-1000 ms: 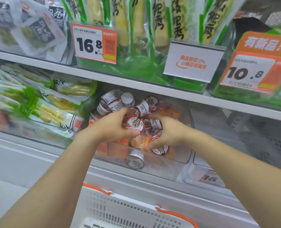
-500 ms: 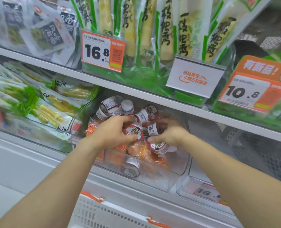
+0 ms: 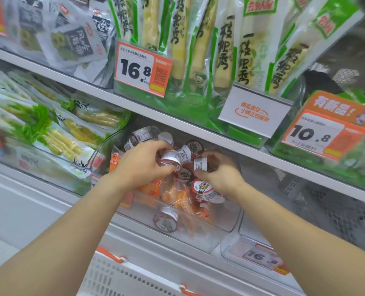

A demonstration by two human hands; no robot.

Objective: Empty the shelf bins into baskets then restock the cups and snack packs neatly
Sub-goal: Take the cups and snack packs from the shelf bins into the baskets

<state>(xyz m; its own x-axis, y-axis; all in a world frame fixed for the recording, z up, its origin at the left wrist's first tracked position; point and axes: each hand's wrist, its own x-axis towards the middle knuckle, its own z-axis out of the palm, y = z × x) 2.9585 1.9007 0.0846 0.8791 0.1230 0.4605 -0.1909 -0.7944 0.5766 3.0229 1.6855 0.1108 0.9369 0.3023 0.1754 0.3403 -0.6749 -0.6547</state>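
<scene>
Now at frame centre, my left hand (image 3: 142, 165) gripping a small cup (image 3: 171, 159) over the clear bin (image 3: 224, 223), my right hand (image 3: 219, 174) pinching another cup (image 3: 200, 164), orange snack packs (image 3: 181, 195) beneath, white basket (image 3: 121, 276) at lower edge.

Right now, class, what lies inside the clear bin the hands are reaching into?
The clear bin holds small cups piled over orange snack packs. Both hands cover part of the pile, so nothing beneath them shows.
</scene>
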